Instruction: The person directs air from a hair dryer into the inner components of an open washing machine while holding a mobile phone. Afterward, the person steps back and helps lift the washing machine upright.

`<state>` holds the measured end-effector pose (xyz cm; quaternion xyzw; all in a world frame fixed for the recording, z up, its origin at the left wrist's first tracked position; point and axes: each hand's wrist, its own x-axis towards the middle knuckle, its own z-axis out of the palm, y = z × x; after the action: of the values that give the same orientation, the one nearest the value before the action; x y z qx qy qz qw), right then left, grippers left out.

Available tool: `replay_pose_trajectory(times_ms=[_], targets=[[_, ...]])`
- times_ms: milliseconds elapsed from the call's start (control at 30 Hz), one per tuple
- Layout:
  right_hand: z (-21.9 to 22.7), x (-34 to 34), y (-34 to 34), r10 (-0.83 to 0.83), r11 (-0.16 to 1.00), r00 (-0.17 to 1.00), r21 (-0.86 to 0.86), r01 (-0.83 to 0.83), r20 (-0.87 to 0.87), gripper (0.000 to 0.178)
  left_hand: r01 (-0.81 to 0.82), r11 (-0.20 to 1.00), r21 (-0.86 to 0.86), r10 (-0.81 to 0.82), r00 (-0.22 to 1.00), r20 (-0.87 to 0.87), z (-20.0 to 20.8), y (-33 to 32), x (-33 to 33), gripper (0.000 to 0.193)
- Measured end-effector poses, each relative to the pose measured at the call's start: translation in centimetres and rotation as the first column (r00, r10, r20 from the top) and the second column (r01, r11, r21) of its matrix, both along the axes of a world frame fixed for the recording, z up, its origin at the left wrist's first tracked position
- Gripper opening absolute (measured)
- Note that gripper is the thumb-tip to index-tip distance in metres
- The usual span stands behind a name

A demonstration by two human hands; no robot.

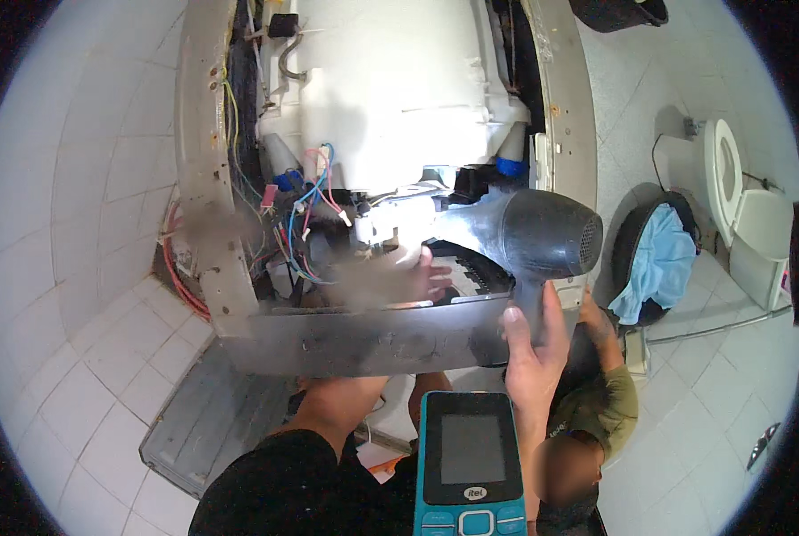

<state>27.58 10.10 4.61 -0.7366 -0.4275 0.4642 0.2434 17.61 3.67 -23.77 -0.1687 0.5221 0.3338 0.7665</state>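
Observation:
My right hand grips the handle of a black hair dryer, its nozzle pointing left into the opened underside of an appliance that looks like a washing machine. A bright light washes out the parts before the nozzle. My left forearm passes below the grey front panel, and my left hand shows inside the opening, fingers apart, close to the lit parts. The rest of that hand is hidden. Loose red, blue and yellow wires with white connectors hang left of the light.
A teal keypad phone is close in front at the bottom. Another person in an olive sleeve crouches at lower right, an arm raised toward the panel. A white tub fills the casing. Right stand a bin with blue cloth and a toilet.

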Motion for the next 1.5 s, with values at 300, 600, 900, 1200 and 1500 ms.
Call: replay_pose_trajectory(times_ms=[300,600,900,1200,1500], targets=[[0.0,-0.6,0.1,0.044,0.998,0.998,0.045,-0.046,0.040,0.059,-0.104,0.983,0.153,0.090,0.991,0.096,-1.9,0.7,-2.7,0.084],[0.2,-1.2,0.3,0.110,0.987,0.991,0.105,-0.118,0.082,0.066,-0.247,0.966,0.079,0.250,0.968,-0.027,-3.0,-0.3,-2.2,0.077],[0.6,-1.7,0.6,0.108,0.986,0.992,0.120,-0.116,0.070,0.066,-0.186,0.978,0.095,0.198,0.970,-0.141,-2.7,0.5,-1.6,0.089],[0.2,-1.0,0.2,0.079,0.993,0.994,0.081,-0.085,0.078,0.060,-0.131,0.991,0.004,0.125,0.938,-0.322,-0.5,0.8,-0.7,0.081],[-0.2,-1.2,0.0,0.047,0.993,0.998,0.102,-0.052,0.051,0.058,-0.260,0.959,0.110,0.273,0.953,-0.131,-3.9,-0.4,-2.3,0.081]])
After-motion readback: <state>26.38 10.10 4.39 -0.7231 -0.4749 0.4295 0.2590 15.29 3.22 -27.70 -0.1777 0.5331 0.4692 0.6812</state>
